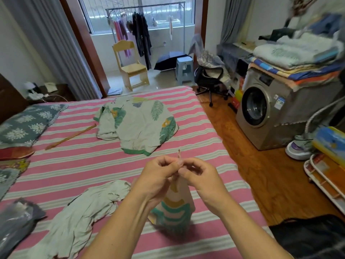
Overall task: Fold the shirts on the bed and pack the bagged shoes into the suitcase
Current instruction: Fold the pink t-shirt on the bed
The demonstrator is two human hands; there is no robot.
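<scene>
**Tying the bag shut**

Low centre, both hands, left (160, 171) and right (197, 171), pinch the cord (179, 156) atop one printed bag (172, 210) standing on the bed (74, 157). Probably the bagging step; next it needs carrying to the suitcase (308, 238), lower right. Two shirts wait unfolded: plain (84, 212) lower left, leafy (138, 124) mid-frame.

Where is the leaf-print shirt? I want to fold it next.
In the head view, the leaf-print shirt lies crumpled mid-bed on the pink striped sheet, beyond both hands, right of the wooden stick.
</scene>
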